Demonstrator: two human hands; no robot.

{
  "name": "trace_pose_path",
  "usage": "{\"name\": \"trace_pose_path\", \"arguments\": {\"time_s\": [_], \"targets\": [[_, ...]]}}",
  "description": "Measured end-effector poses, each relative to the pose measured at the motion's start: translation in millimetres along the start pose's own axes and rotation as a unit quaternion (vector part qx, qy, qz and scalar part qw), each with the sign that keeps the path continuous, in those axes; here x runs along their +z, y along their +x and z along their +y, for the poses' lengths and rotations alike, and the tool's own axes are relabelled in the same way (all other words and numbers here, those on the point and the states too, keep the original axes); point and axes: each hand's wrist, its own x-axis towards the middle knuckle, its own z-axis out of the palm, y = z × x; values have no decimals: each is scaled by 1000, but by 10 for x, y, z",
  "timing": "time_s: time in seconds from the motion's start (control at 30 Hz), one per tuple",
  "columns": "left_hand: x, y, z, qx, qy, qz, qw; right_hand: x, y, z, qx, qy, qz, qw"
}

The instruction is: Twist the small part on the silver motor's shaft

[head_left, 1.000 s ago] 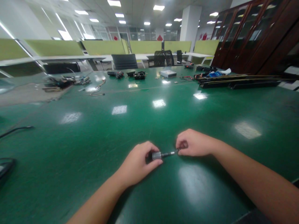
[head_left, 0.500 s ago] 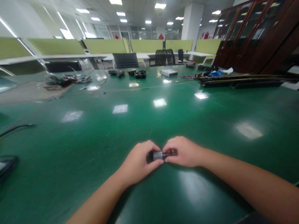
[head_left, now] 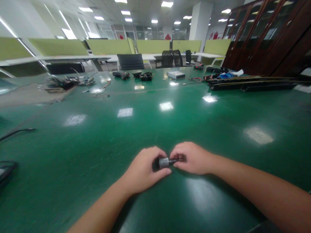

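Observation:
Low in the middle of the view, a small silver-and-black cylinder (head_left: 163, 162) with a thin dark stem lies sideways between my hands, just over the green table. My left hand (head_left: 146, 166) curls round its thick black end, fingers on the far side and thumb on the near side. At the other end, my right hand (head_left: 190, 157) pinches about the thin stem, which points right. The cylinder's left end is partly hidden in my left hand, and my right fingers cover part of the stem. Its exact kind is too small and blurred to tell.
The glossy green table (head_left: 155, 129) spreads out ahead. Toward its far side are a grey-white box (head_left: 176, 75), black parts (head_left: 145, 76), long black rails (head_left: 252, 84) and a heap of wires (head_left: 65, 82). A black cable (head_left: 18, 131) comes in at left.
My right hand has shifted very slightly to the right, and the gap between the hands is a little wider. The left thumb has lowered slightly from the cylinder's near side.

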Motion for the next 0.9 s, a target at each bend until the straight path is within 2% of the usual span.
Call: {"name": "trace_pose_path", "arguments": {"time_s": [0.43,0.6,0.9], "targets": [[8,28,17,-11,-7,3,1000,12,7,26,-23,-4,11,1000],[16,46,38,-14,-4,7,1000,35,21,25,-9,-5,22,1000],[6,38,46,-14,-1,11,1000,3,1,42,-23,-22,11,999]]}}
